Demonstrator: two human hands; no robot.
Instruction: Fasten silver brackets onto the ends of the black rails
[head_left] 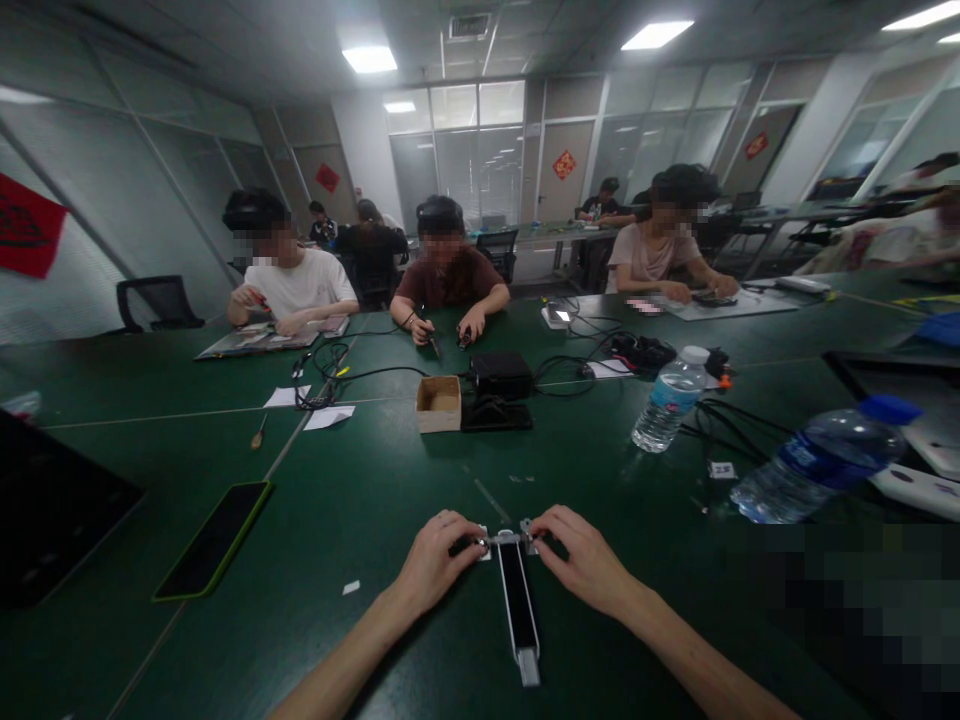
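Note:
A long narrow device with a black strip and a pale frame [517, 595] lies on the green table, its light-coloured end toward me. At its far end a metal crosspiece sticks out to both sides. My left hand [442, 560] pinches the left end of that crosspiece between thumb and fingers. On the other side my right hand [581, 560] has thumb and fingers closed around the right end. Small pale pieces show at both fingertips, too small to make out fully.
Beyond the device sit an open cardboard box [439, 405] and a black box [501, 373] with cables. Two water bottles [670, 400] [825, 460] stand or lean at right. A phone [214, 540] lies left, near a dark screen [60, 510]. People work across the table.

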